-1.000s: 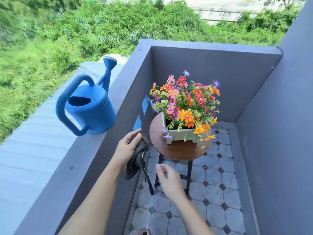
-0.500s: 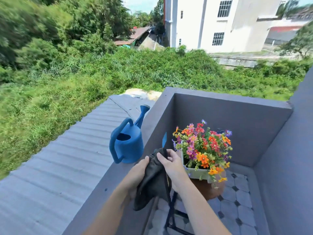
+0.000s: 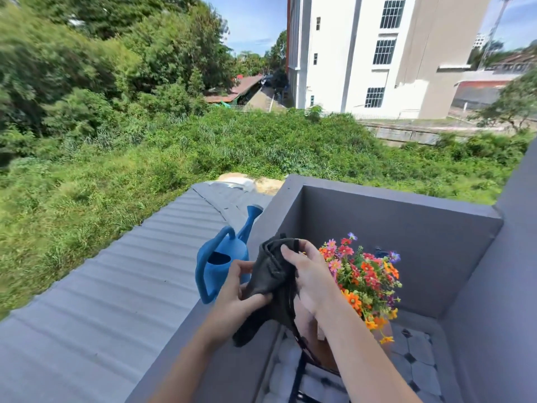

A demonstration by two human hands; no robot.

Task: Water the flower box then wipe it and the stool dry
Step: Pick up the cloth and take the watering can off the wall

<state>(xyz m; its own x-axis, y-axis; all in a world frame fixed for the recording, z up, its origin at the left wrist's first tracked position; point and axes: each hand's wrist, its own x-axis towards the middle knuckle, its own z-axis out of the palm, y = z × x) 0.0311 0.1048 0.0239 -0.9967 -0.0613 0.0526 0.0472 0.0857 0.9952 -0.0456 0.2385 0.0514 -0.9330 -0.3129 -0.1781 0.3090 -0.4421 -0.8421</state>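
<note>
Both hands hold a dark grey cloth (image 3: pixel 271 274) in front of me, above the balcony wall. My left hand (image 3: pixel 241 298) pinches its lower part. My right hand (image 3: pixel 308 271) grips its upper edge. A dark strap hangs down from the cloth. To the right, bright orange, red and pink flowers (image 3: pixel 363 277) fill the flower box, whose white body is mostly hidden behind my right forearm. The round wooden stool (image 3: pixel 325 353) under it shows only in part. A blue watering can (image 3: pixel 220 263) stands on the wall's top, just left of my hands.
The grey balcony wall (image 3: pixel 392 228) encloses a narrow corner with a tiled floor (image 3: pixel 418 365). A corrugated grey roof (image 3: pixel 116 286) lies beyond the wall on the left. Green brush and a white building are beyond.
The view has tilted upward. My hands have lifted the cloth higher, and my right hand has joined my left on it.
</note>
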